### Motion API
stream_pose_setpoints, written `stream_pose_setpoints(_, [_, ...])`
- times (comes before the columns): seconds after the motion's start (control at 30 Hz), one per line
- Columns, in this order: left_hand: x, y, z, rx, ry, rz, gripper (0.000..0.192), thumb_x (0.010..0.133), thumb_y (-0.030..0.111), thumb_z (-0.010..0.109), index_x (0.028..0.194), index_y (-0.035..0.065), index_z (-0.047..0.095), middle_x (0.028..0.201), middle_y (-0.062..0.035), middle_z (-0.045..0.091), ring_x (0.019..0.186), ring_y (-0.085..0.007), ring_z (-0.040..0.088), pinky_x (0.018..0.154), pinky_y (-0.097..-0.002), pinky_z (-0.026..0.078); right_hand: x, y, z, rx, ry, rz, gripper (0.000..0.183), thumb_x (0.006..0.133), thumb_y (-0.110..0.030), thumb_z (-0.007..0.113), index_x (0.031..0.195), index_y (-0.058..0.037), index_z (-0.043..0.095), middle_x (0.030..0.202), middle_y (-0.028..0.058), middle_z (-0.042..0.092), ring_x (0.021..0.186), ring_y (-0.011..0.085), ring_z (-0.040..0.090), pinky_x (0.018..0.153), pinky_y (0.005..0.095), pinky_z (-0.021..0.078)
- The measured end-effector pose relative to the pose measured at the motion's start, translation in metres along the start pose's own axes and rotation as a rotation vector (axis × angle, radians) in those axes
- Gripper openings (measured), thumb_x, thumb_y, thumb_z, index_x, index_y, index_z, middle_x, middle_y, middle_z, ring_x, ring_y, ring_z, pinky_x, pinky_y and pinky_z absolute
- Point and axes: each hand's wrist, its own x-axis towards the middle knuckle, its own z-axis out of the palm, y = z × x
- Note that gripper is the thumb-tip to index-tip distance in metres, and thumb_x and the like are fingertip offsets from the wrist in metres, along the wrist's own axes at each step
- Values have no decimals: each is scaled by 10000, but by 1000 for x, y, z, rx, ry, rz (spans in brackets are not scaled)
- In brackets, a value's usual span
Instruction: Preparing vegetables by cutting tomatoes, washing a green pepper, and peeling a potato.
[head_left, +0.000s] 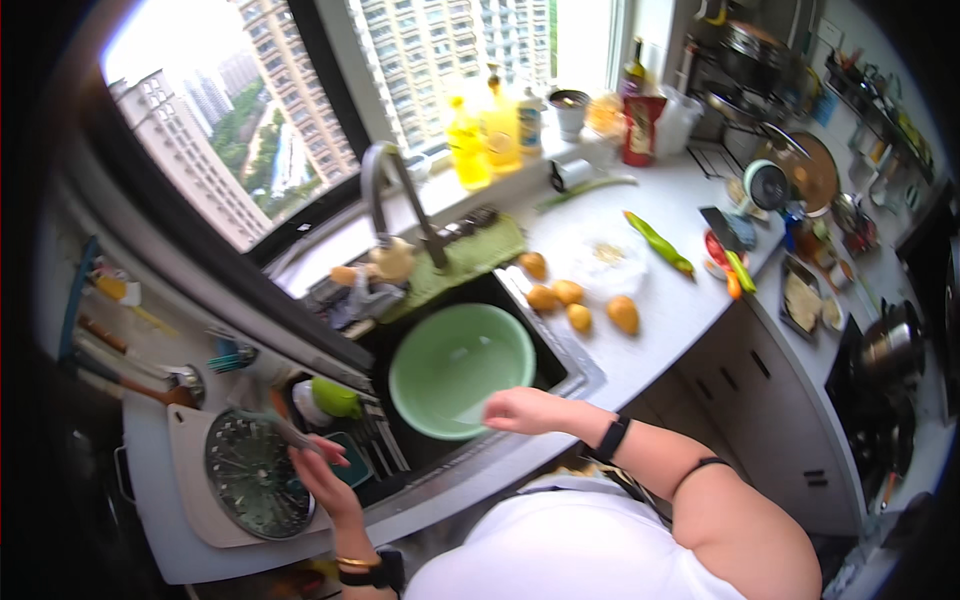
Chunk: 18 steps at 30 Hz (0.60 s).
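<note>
My left hand is at the right side of a dark round colander with radial slots, its fingers by a grey handle-like part. Blur hides whether they grip it. The colander lies on a pale cutting board. My right hand is over the near right rim of a light green bowl, fingers loosely curled together, with nothing visible in them. Whether it touches the rim, I cannot tell. The bowl sits in the dark sink, below the grey faucet.
Several potatoes and a long green pepper lie on the white counter. A knife rests farther right. Yellow bottles line the windowsill. A pot stands at the far right.
</note>
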Motion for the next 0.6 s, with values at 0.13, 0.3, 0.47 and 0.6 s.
stream_pose_setpoints(0.13, [-97, -21, 65, 79, -368, -267, 271, 987, 303, 413, 1044, 43, 467, 759, -38, 557, 612, -91, 486, 550, -221, 388, -11, -10, -2, 451, -128, -26, 415, 911, -372, 556, 1121, -15, 584, 953, 125, 651, 918, 221, 612, 820, 323, 476])
stream_pose_setpoints(0.3, [-108, -3, 159, 256, -715, -401, 296, 940, 213, 511, 1149, 6, 489, 875, -105, 646, 671, -185, 594, 602, -294, 477, -37, 23, 0, 963, -63, 39, 313, 950, -291, 529, 1087, -11, 563, 994, 73, 632, 934, 126, 577, 825, 282, 467])
stream_pose_setpoints(0.47, [-93, -31, 255, 569, -944, -190, 477, 863, 270, 639, 1222, 9, 465, 1032, -148, 603, 757, -224, 612, 710, -340, 498, -113, 115, -70, 1051, 620, 165, 197, 946, -226, 519, 1012, -43, 552, 878, 45, 619, 819, 124, 611, 754, 262, 490])
stream_pose_setpoints(0.6, [-77, -70, 346, 611, -708, -291, 610, 819, 385, 661, 1214, -15, 423, 1105, -189, 524, 822, -287, 607, 744, -375, 492, -192, 159, -133, 803, 792, 402, 130, 931, -176, 511, 954, -56, 556, 731, -4, 553, 639, 63, 500, 606, 213, 431])
